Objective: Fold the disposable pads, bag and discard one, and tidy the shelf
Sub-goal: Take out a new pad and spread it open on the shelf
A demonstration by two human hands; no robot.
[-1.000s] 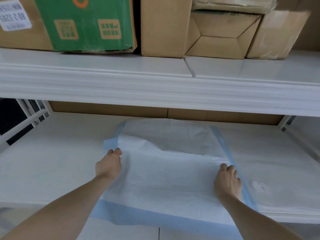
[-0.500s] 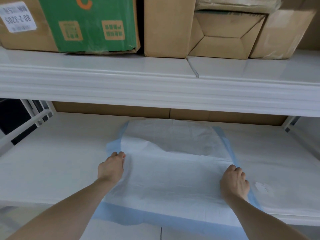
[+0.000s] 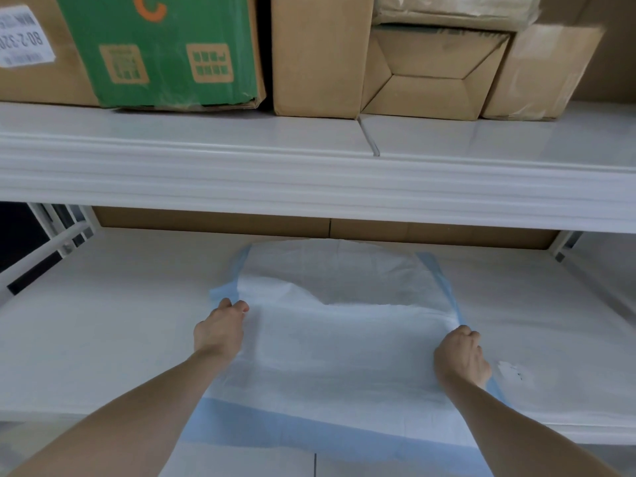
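- Writing first: the green box (image 3: 165,49) on the upper shelf (image 3: 241,173) has a big orange "C" and two tan printed squares I can't read. The brown box (image 3: 31,63) left of it carries a white label (image 3: 24,36) that reads upside down, something like "80-2-32"; the rest is cut off or blurry.
- More plain cardboard boxes (image 3: 316,53) stand to the right, no print I can make out.
- The pad (image 3: 344,356), white with blue borders, lies on the lower shelf (image 3: 86,321), its near edge hanging over the front and its far part folded over itself.
- My left hand (image 3: 220,328) pinches the pad's left edge, fingers curled.
- My right hand (image 3: 461,356) grips the right blue border, curled too.
- Compared with a second ago, both hands sit at about the same spots on the edges; the view has just drifted a little.
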